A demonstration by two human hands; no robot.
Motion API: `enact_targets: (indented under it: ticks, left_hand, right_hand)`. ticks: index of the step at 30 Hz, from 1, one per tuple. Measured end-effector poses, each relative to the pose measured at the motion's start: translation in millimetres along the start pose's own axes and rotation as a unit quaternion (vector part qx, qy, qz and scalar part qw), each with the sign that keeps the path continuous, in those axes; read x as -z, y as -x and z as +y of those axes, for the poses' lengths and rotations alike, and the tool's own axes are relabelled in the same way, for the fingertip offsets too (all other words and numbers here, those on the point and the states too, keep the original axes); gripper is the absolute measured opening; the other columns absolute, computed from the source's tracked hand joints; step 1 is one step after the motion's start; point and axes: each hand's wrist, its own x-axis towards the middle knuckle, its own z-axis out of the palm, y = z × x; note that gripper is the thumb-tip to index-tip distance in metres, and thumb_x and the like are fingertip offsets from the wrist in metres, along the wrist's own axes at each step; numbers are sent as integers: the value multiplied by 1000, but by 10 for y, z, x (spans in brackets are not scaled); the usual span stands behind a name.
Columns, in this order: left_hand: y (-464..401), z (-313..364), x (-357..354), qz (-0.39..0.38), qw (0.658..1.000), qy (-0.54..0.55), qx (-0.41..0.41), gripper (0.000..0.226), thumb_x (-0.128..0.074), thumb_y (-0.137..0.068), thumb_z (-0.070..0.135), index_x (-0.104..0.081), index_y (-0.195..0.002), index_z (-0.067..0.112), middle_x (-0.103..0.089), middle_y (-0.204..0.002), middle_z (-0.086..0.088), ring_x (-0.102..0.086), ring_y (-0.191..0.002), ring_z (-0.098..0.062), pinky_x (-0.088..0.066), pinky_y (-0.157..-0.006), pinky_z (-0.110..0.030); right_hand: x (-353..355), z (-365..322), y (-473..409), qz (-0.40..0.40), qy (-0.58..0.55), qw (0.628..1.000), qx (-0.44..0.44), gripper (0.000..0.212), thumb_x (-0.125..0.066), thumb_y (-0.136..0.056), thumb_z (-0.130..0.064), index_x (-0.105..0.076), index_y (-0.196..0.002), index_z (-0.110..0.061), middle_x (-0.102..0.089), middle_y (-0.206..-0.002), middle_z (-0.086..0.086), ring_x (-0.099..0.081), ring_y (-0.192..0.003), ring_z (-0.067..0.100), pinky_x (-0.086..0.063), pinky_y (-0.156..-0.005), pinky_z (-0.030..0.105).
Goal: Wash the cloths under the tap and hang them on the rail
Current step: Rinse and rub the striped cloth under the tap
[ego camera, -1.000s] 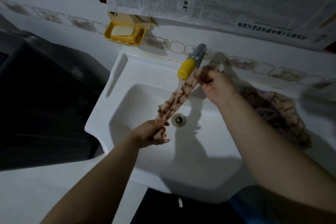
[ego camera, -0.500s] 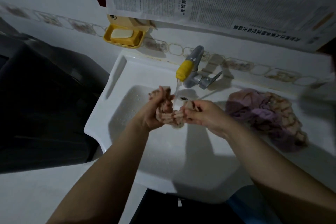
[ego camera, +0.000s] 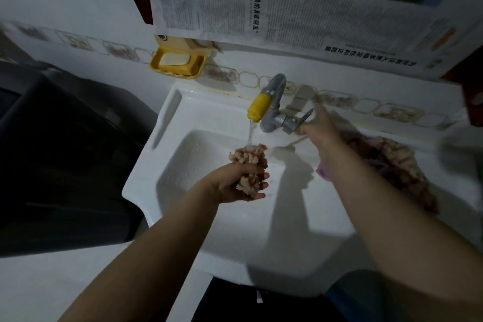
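Gripping cloth [ego camera: 250,157] in left hand [ego camera: 239,183]

My left hand [ego camera: 236,183] is over the middle of the sink [ego camera: 167,123], closed around a bunched cloth [ego camera: 248,155] that sits right under the tap [ego camera: 266,104] spout. My right hand [ego camera: 317,128] is behind and to the right, at the tap's lever. More cloths [ego camera: 400,162] lie heaped on the sink's right ledge. A soap dish [ego camera: 177,64] hangs on the wall behind, left of the tap, below a newspaper [ego camera: 300,5].
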Motion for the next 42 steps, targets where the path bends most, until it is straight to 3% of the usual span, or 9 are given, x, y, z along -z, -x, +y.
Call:
enact_targets:
  ticks: [3, 7, 11, 18, 23, 28, 33, 37, 42]
  left_hand:
    - [8, -8, -26, -3, 1000, 9, 15, 6, -57, -92, 11, -60, -93, 15, -68, -83, -1, -62, -81, -15, -56, -77, -35]
    - [19, 71, -7, -26, 999, -25, 38, 5, -59, -91, 15, -61, -88, 13, -59, -88, -2, -60, -77, -12, -58, -74, -31]
    - [83, 177, -38, -106, 987, -103, 55, 32, -65, -84, 11, -56, -114, 6, -54, -103, -11, -56, -89, -18, -57, -75, -32]
    - [122, 310, -360, -19, 898, -421, 124, 8, -67, -86, 10, -59, -89, 9, -55, -84, -7, -55, -72, -15, -59, -70, -36]
    - [4, 181, -335, 139, 649, -746, -50, 68, -63, -86, 18, -25, -142, 10, -64, -106, -15, -62, -90, -29, -51, -72, -37]
    - [106, 250, -199, 127, 352, -883, -284, 37, -36, -100, 26, -39, -132, 8, -65, -94, -12, -64, -77, -35, -42, -57, -34]
    - [71, 432, 0, 32, 225, -834, -503, 17, -49, -86, 20, -53, -96, 7, -55, -58, -6, -52, -39, -25, -38, -37, -22]
    - [91, 380, -141, 93, 296, -851, -424, 26, -46, -95, 30, -55, -100, 6, -64, -72, -8, -62, -57, -30, -39, -48, -27]
    - [187, 249, -196, 141, 585, -799, -13, 22, -49, -92, 26, -59, -84, 8, -64, -80, -12, -59, -65, -24, -47, -59, -28]
  right_hand:
    - [-7, -152, -44, -100, 102, 990, 23, 97, -70, -83, -23, -2, -152, -18, -19, -157, 7, -27, -141, 23, -30, -109, 31]
    - [-64, -71, 391, -71, 143, 979, 125, 99, -62, -86, -3, 11, -150, -21, -8, -158, 7, -26, -138, 20, -26, -100, 20]
    - [-188, 461, 862, -170, 541, 715, 408, 112, -66, -80, -38, 25, -145, -32, 26, -156, -3, 13, -145, 29, -11, -116, 51]
    - [-272, 219, 906, -119, 575, 676, 444, 52, -62, -82, -22, -41, -128, -11, -60, -108, 11, -61, -93, 31, -45, -58, 35]
    - [-394, 95, 926, -226, 534, 797, 167, 13, -50, -88, -30, -56, -86, -18, -62, -87, 5, -58, -80, 25, -38, -64, 29]
    - [-413, 8, 953, -361, 220, 896, -135, 19, -61, -81, -23, -47, -70, -16, -39, -52, 0, -31, -41, 11, -22, -41, 20]
    - [-327, -3, 942, -490, 11, 821, -292, 42, -43, -91, -18, -24, -54, -24, -21, -42, -9, -16, -31, 3, -7, -31, 15]
    - [-274, 21, 935, -478, -30, 832, -280, 29, -47, -91, -14, -33, -66, -22, -28, -46, -9, -20, -36, 1, -10, -31, 12]
    - [-346, 87, 1065, -307, 95, 942, -98, 35, -68, -84, -23, -43, -108, -26, -59, -80, 2, -56, -57, 11, -40, -45, 21]
